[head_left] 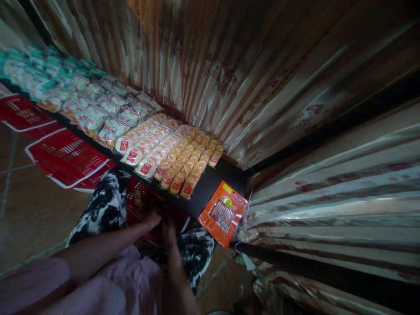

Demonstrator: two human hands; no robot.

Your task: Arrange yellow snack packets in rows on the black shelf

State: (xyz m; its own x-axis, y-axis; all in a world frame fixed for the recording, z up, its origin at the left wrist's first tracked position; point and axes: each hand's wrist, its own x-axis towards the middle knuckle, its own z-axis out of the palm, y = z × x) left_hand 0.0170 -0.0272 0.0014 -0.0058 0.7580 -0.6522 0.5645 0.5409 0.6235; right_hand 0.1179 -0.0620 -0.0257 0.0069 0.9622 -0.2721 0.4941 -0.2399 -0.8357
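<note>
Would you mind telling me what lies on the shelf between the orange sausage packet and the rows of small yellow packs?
In the head view, only a bare stretch of the black shelf separates the orange sausage packet from the yellow packs.

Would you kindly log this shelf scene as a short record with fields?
Setting: black shelf against a corrugated metal wall
On shelf: rows of packaged snacks
Shelf end: orange sausage packet, overhanging the edge
Left hand: reaching into a red basket under the shelf
Right hand: beside it, at the same basket; grip hidden
Floor: more red baskets
</note>
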